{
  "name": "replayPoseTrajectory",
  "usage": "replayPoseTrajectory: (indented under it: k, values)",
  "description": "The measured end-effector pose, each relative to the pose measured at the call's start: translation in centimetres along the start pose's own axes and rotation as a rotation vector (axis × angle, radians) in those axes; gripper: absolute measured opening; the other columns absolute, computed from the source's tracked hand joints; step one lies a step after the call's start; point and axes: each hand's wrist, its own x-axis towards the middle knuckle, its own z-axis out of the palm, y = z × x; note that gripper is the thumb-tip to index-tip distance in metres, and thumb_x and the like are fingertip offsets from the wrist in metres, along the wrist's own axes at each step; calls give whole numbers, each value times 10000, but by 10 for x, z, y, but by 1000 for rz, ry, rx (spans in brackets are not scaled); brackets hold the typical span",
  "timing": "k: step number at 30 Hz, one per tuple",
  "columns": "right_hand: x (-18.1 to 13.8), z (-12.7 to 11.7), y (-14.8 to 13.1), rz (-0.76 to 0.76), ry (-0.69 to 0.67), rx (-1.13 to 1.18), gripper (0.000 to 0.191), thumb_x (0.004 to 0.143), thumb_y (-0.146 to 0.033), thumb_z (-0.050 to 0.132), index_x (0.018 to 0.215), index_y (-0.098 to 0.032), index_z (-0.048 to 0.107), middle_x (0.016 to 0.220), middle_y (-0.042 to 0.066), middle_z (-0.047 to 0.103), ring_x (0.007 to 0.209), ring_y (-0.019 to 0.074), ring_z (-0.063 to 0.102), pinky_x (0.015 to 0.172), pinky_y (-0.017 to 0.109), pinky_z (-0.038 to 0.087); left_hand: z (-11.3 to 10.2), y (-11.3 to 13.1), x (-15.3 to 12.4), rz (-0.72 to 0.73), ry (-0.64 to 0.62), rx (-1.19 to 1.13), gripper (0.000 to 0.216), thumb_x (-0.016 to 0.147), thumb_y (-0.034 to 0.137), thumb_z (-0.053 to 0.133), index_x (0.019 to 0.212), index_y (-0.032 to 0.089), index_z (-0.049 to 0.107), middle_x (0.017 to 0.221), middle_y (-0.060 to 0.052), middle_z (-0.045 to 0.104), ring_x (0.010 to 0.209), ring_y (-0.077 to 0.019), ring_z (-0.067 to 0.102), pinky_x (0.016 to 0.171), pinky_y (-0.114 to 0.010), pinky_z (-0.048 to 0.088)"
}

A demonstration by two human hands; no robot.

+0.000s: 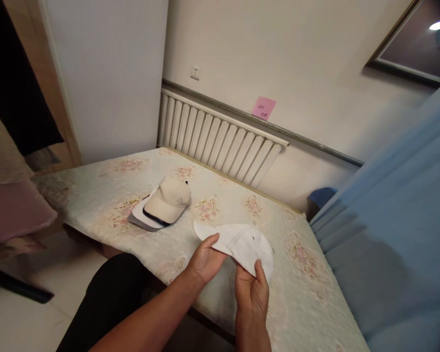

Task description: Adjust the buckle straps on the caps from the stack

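Note:
A white cap (242, 242) is held just above the floral mattress (95, 195). My left hand (204, 261) grips it near the brim, thumb on top. My right hand (252, 288) pinches its rear lower edge, thumb pressed on the fabric. To the left, a beige cap (168, 198) rests on top of a small stack of other caps (139, 217), a dark brim and a white-grey brim showing beneath it. Neither hand touches that stack.
A white radiator (220, 139) runs along the wall behind the mattress, with a pink sticky note (263, 107) above it. A blue curtain (396, 234) hangs at the right. A pinkish cushion (11, 210) sits at the left. My dark-trousered knee (110, 288) is below the mattress edge.

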Motion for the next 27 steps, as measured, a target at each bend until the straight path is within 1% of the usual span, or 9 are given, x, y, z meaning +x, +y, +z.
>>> replayPoseTrajectory:
  k: [5, 10, 13, 16, 18, 20, 22, 24, 27]
  values:
    - [-6, 2, 3, -9, 8, 26, 501, 840, -235, 585, 1326, -248, 463, 1264, 34, 617, 1228, 187, 512, 1113, 455, 317, -3, -11, -2, 13, -20, 18, 556, 755, 5, 462, 1293, 124, 535, 1143, -91, 674, 1131, -262, 580, 1044, -402, 358]
    - [-11, 6, 15, 23, 3, -114, 553, 823, -272, 600, 1348, -225, 435, 1236, 46, 631, 1173, 200, 559, 1087, 449, 358, -4, -25, -7, -114, -116, 26, 528, 767, 35, 448, 1283, 99, 541, 1114, -112, 684, 1172, -281, 550, 1066, -411, 307]
    - [-11, 6, 18, 29, 18, -139, 562, 816, -244, 599, 1351, -226, 430, 1233, 30, 633, 1167, 182, 562, 1102, 427, 338, -3, -24, -9, -138, -152, 29, 520, 780, 41, 437, 1290, 88, 530, 1131, -123, 675, 1196, -282, 529, 1080, -422, 281]
    - [-10, 6, 15, 38, 48, -97, 533, 826, -215, 573, 1343, -219, 442, 1260, 28, 616, 1185, 177, 547, 1114, 419, 323, -3, -17, -10, -125, -196, 22, 496, 812, 61, 445, 1302, 94, 516, 1176, -126, 653, 1236, -276, 492, 1101, -433, 246]
    - [-10, 7, 13, 47, 53, -59, 531, 821, -184, 562, 1338, -218, 448, 1282, 28, 602, 1197, 178, 536, 1111, 422, 330, -3, -11, -12, -121, -252, 9, 470, 831, 115, 488, 1300, 92, 514, 1223, -134, 624, 1276, -280, 447, 1113, -441, 221]
    - [-9, 8, 9, 43, 27, -36, 546, 812, -155, 561, 1340, -228, 445, 1309, 25, 582, 1215, 179, 521, 1110, 428, 332, -2, -6, -14, -136, -329, -3, 505, 819, 216, 580, 1301, 87, 508, 1291, -148, 573, 1321, -298, 382, 1123, -447, 199]
    - [-8, 7, 7, 25, -18, -27, 564, 805, -138, 566, 1346, -240, 439, 1338, 22, 559, 1239, 178, 498, 1116, 433, 319, 0, -2, -17, -154, -397, -10, 639, 760, 334, 683, 1319, 94, 486, 1359, -160, 508, 1357, -318, 313, 1129, -452, 181]
    - [-8, 5, 5, 10, -55, -28, 578, 803, -134, 575, 1351, -246, 431, 1366, 20, 533, 1261, 176, 475, 1126, 433, 300, 3, 2, -20, -157, -436, -4, 775, 697, 416, 742, 1347, 109, 452, 1404, -166, 455, 1380, -330, 258, 1132, -458, 164]
    - [-6, -1, 4, -9, -90, -44, 593, 806, -146, 588, 1364, -249, 415, 1391, 27, 507, 1275, 184, 460, 1131, 446, 282, 5, 7, -23, -163, -465, 9, 869, 669, 507, 740, 1372, 112, 417, 1430, -179, 415, 1396, -335, 210, 1134, -461, 139]
